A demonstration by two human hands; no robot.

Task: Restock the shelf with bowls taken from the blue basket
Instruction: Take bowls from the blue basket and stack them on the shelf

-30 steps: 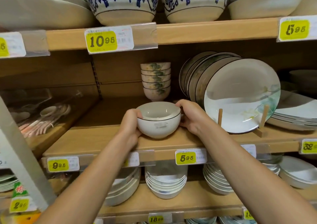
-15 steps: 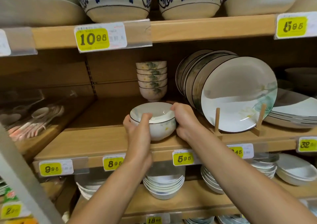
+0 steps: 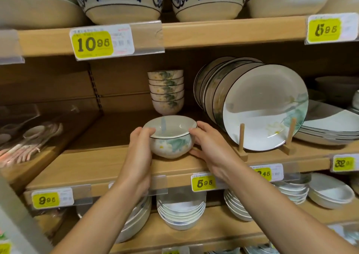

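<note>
Now, bowl: at front of mid shelf, between both hands, just fwd of the bowl stack. Flower side faces out. Base is at or just over the board, can't tell which.
Left hand: fingers curled round bowl's left wall, tips up at the rim; has hold of it.
Right hand: thumb at right rim, other fingers curled low on the side; holds it too.
Basket: not in view.
Risk, shelf lip: bowl is close to the front edge. If let go while base is part-lifted or tilted, it could rock fwd & drop onto stock below.
Risk, plates: upright row leans on a small wooden stand just beside the right hand. A wide pull-back of that wrist could knock the stand or front plate & start a slide.
Risk, stack: tall & narrow already. If the bowl goes on top, an off-centre or hard set-down could tip it or chip rims.
Risk, glaze: smooth wall, grip at the sides only. Prob. slips if one hand leaves early.
Vs 1 s ago: plain side w/ a sticker faced out then; bowl has since been turned, flower now shows.
Vs 0.5 s ago: bowl was tipped, left thumb hooked over the rim. Now nearer level, left hand round the side.
Spot on shelf: approx same in all three; both hands never left it.
</note>
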